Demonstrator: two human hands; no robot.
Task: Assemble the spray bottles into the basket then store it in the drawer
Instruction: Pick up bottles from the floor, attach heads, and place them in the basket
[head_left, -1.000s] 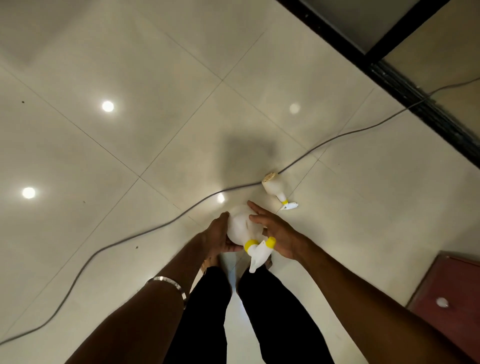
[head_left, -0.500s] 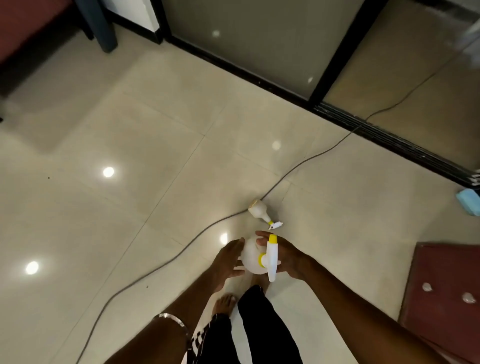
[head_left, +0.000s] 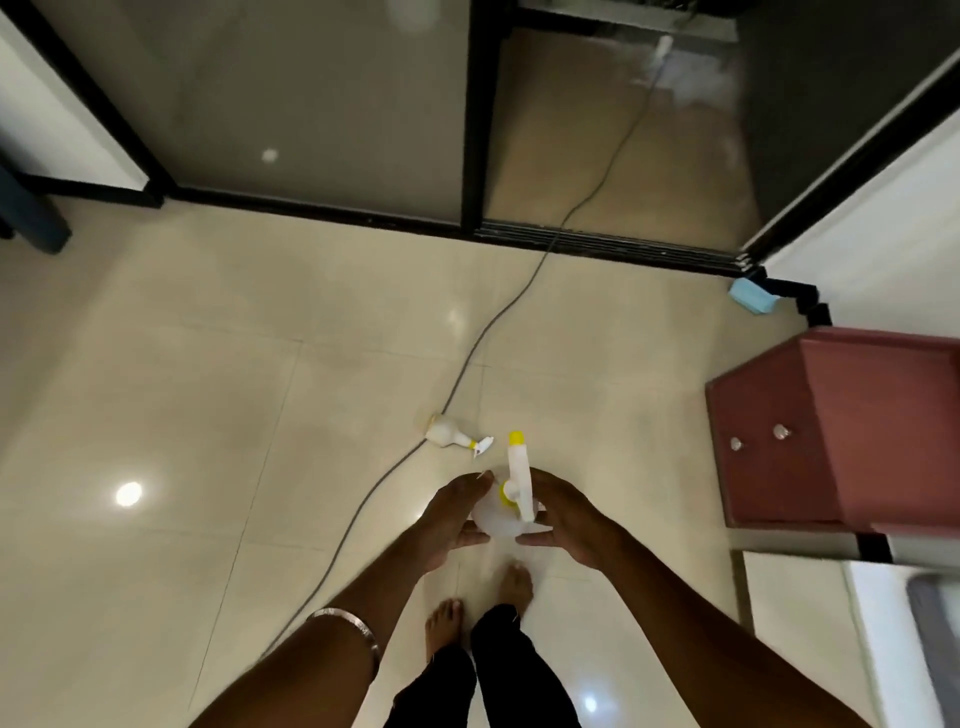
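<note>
Held spray bottle: a white bottle with a yellow collar, carried between both hands above the tiled floor, just ahead of the person's bare feet.
Trigger head: its long axis runs away from the person, the yellow-tipped nozzle at the far end; the rounded body sits below and slightly left of it.
Left hand: cups the left side of the bottle's body, fingers curved against it, thumb underneath. A metal bangle circles the forearm.
Right hand: wraps the right side of the body beside the trigger head, fingers curled toward the bottle.
Second spray bottle: lies on its side on the floor just beyond the hands, base to the left, white trigger pointing right, toward the held bottle's nozzle.
Cable: a grey cable crosses the tiles from the sliding glass door's track, passing right by the fallen bottle's base.
Cabinet: a reddish-brown unit with two small knobs stands at right, well apart from both bottles.
Blue object: rests on the floor by the door track's corner; what it is cannot be told.
</note>
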